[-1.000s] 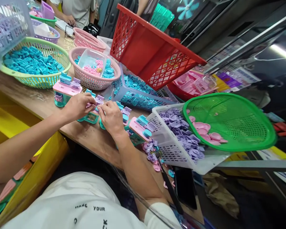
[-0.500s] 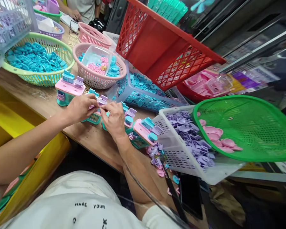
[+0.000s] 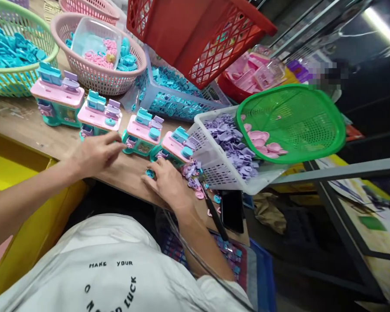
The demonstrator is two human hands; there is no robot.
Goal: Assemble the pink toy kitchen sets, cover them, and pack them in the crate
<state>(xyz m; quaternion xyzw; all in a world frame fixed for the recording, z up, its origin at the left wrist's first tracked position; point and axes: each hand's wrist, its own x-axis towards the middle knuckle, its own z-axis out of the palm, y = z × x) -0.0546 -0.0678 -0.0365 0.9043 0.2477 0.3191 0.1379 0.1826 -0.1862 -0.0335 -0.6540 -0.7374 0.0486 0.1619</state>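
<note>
Pink and teal toys (image 3: 143, 130) stand in a slanted row on the bench (image 3: 126, 178). Your left hand (image 3: 95, 156) is nearest the second toy (image 3: 95, 116), fingers bent; I can't tell if it holds anything. Your right hand (image 3: 165, 180), back up, pinches a blue bit (image 3: 150, 173) just before the last toy (image 3: 173, 146).

A white fluorescent tube (image 3: 381, 28) glares at upper right against a dim background. The wooden worktop (image 3: 126, 175) is well lit, with soft shadows. Motion slightly blurs the left hand (image 3: 94, 155); wide-angle distortion stretches the edges.
</note>
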